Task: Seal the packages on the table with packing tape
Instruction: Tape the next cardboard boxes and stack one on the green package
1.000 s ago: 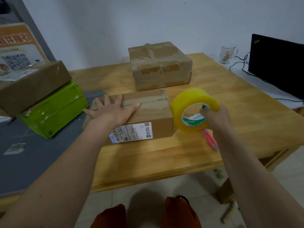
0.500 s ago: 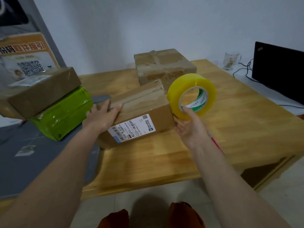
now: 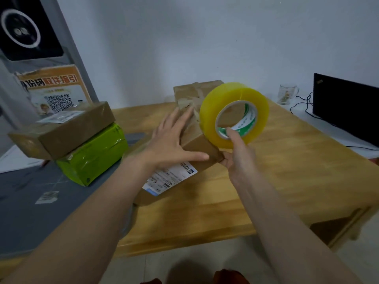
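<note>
A brown cardboard package [image 3: 196, 143] with a white shipping label lies on the wooden table [image 3: 287, 181], turned at an angle. My left hand [image 3: 172, 142] presses flat on its top with fingers spread. My right hand [image 3: 235, 154] grips a big yellow roll of packing tape [image 3: 233, 113], thumb through the core, at the package's right end. The roll stands upright above that end. A second taped brown box [image 3: 190, 93] sits behind, partly hidden by the roll and my hand.
At the left, a brown parcel [image 3: 67, 130] rests on a green wrapped parcel [image 3: 92, 154] above a grey mat [image 3: 30, 212]. A glass mug [image 3: 287, 94], cables and a black laptop [image 3: 346, 105] stand at the right. A poster with a QR code leans at the back left.
The package has turned so its right end points further away. My left hand slid to its top middle. My right hand raised the tape roll over the package's right end.
</note>
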Action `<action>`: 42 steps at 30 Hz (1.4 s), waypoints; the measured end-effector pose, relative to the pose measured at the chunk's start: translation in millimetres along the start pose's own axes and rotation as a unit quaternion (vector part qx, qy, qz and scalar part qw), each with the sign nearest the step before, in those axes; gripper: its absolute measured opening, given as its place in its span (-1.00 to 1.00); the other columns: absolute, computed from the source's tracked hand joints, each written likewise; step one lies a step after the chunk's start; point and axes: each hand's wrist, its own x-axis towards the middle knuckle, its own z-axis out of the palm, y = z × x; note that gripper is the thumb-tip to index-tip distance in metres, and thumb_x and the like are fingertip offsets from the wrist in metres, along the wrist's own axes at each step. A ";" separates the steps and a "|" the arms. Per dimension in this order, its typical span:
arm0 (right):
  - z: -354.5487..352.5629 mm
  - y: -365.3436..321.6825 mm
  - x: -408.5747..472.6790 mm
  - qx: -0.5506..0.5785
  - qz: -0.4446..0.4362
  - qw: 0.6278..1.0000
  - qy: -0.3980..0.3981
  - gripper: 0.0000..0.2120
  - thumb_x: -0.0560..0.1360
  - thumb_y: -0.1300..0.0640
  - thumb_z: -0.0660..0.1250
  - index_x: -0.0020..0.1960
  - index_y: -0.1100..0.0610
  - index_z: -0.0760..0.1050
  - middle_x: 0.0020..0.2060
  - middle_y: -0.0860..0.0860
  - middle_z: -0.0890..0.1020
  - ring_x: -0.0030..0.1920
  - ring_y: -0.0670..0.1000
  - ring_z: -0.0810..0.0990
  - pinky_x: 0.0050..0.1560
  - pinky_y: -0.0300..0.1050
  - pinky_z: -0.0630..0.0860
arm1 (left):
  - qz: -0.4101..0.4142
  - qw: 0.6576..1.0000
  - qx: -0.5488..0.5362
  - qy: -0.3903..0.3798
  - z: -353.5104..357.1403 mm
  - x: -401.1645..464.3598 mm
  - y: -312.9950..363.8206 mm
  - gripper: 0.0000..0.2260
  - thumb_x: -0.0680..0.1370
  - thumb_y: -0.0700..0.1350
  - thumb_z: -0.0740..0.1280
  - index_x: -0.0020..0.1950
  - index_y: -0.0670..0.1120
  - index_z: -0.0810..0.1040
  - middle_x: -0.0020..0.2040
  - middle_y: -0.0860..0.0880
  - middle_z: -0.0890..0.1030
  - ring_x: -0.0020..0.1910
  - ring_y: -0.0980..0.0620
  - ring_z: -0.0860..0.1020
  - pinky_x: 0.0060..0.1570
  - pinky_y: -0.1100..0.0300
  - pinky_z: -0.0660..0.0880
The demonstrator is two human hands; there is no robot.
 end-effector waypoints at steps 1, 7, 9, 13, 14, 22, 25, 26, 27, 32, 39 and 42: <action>-0.3 -5.0 -1.9 -0.009 -0.015 1.000 0.005 -0.50 0.46 0.00 0.44 0.35 0.08 0.43 0.09 0.06 0.66 -0.03 0.12 0.70 -0.23 -0.04 0.63 | 0.004 1.000 -0.002 0.005 -1.5 2.7 6.2 0.09 0.18 0.49 0.40 0.54 0.34 -0.16 0.61 0.10 -0.12 0.58 -0.03 -0.13 0.49 -0.28 -0.03; 11.4 -72.3 -16.0 -0.141 -0.180 0.973 0.024 -0.82 0.38 -0.05 0.38 -0.21 0.07 0.58 -0.26 -0.02 0.65 -0.19 0.02 0.62 -0.15 0.06 0.54 | 0.014 0.976 -0.122 0.179 15.1 0.4 48.0 -0.02 0.30 0.41 0.35 0.54 0.31 -0.19 0.62 0.06 -0.13 0.58 0.06 -0.14 0.51 -0.18 0.00; 21.0 -96.8 -19.3 -0.193 -0.238 0.952 -0.004 -0.81 0.40 -0.01 0.35 -0.22 0.12 0.57 -0.23 0.13 0.67 -0.20 0.08 0.62 -0.14 0.19 0.58 | -0.009 0.960 -0.180 0.213 20.8 -2.2 59.6 -0.05 0.35 0.39 0.36 0.53 0.34 -0.20 0.60 0.07 -0.22 0.57 0.06 -0.20 0.51 -0.18 -0.01; 35.6 -118.4 -25.4 -0.255 -0.286 0.923 -0.042 -0.78 0.47 0.06 0.35 -0.08 0.24 0.57 -0.12 0.18 0.65 -0.14 0.21 0.64 -0.11 0.25 0.58 | 0.033 0.937 -0.167 0.306 18.2 -10.1 70.9 -0.14 0.42 0.27 0.37 0.56 0.20 -0.08 0.60 -0.06 -0.18 0.59 -0.07 -0.17 0.50 -0.22 0.04; 36.6 -118.3 -25.1 -0.258 -0.287 0.921 -0.046 -0.80 0.48 0.06 0.35 -0.10 0.21 0.57 -0.15 0.15 0.65 -0.21 0.15 0.63 -0.18 0.16 0.59 | 0.079 0.929 -0.121 0.341 15.2 -10.6 68.7 -0.17 0.45 0.21 0.36 0.59 0.03 0.01 0.60 -0.13 -0.08 0.59 -0.12 -0.10 0.49 -0.24 0.06; 41.8 -102.0 -12.7 -0.229 -0.214 0.945 -0.093 -0.89 0.50 0.08 0.34 -0.21 -0.01 0.56 -0.37 -0.16 0.67 -0.29 -0.15 0.64 -0.38 -0.19 0.59 | 0.083 0.933 -0.007 0.349 4.1 -28.3 45.8 -0.32 0.45 0.18 0.28 0.41 -0.25 0.34 0.33 -0.20 0.41 0.34 -0.16 0.39 0.27 -0.13 0.40; 51.4 -101.8 -7.1 -0.175 -0.130 0.971 -0.095 -0.98 0.52 0.11 0.36 -0.06 0.04 0.54 -0.13 0.08 0.70 -0.16 0.06 0.70 -0.32 0.05 0.64 | 0.036 0.919 0.016 0.391 10.0 -39.8 47.3 -0.30 0.47 0.17 0.26 0.46 -0.25 0.29 0.37 -0.20 0.38 0.39 -0.17 0.36 0.28 -0.16 0.39; 55.6 -102.2 -4.8 -0.168 -0.111 0.975 -0.096 -0.94 0.52 0.11 0.37 -0.02 0.06 0.54 -0.08 0.12 0.69 -0.13 0.09 0.70 -0.31 0.04 0.63 | 0.026 0.911 0.023 0.410 12.9 -41.5 50.4 -0.30 0.47 0.16 0.26 0.47 -0.26 0.29 0.37 -0.21 0.39 0.39 -0.18 0.36 0.30 -0.16 0.37; 60.4 -101.9 -2.6 -0.166 -0.096 0.977 -0.098 -0.89 0.52 0.10 0.38 0.03 0.09 0.53 -0.04 0.14 0.67 -0.10 0.11 0.70 -0.29 0.05 0.63 | 0.016 0.902 0.026 0.431 16.5 -42.7 54.5 -0.31 0.48 0.14 0.26 0.46 -0.27 0.29 0.36 -0.23 0.40 0.40 -0.20 0.34 0.34 -0.17 0.34; 77.4 -98.2 -1.2 -0.170 -0.100 0.973 -0.122 -0.85 0.56 0.11 0.36 0.11 0.09 0.50 -0.04 0.11 0.67 -0.07 0.12 0.68 -0.18 0.11 0.65 | 0.001 0.875 0.022 0.483 23.3 -42.6 65.2 -0.33 0.45 0.09 0.29 0.43 -0.30 0.34 0.30 -0.25 0.44 0.38 -0.18 0.29 0.38 -0.23 0.27; 82.4 -95.1 -11.4 -0.235 -0.202 0.945 -0.109 -0.85 0.59 0.01 0.31 0.11 0.05 0.47 0.07 0.10 0.63 0.07 0.15 0.62 0.00 0.23 0.62 | 0.098 0.870 -0.013 0.483 13.3 -46.6 26.5 -0.44 0.50 0.08 0.26 0.31 -0.34 0.43 0.20 -0.28 0.43 0.25 -0.20 0.38 0.32 -0.07 0.32; 81.4 -93.4 -12.4 -0.228 -0.201 0.948 -0.099 -0.78 0.57 0.00 0.31 0.17 0.06 0.43 0.08 0.09 0.61 0.07 0.12 0.61 0.00 0.20 0.62 | 0.126 0.861 -0.033 0.491 10.5 -43.6 18.2 -0.48 0.52 0.06 0.22 0.26 -0.36 0.45 0.16 -0.29 0.46 0.21 -0.18 0.41 0.28 -0.05 0.34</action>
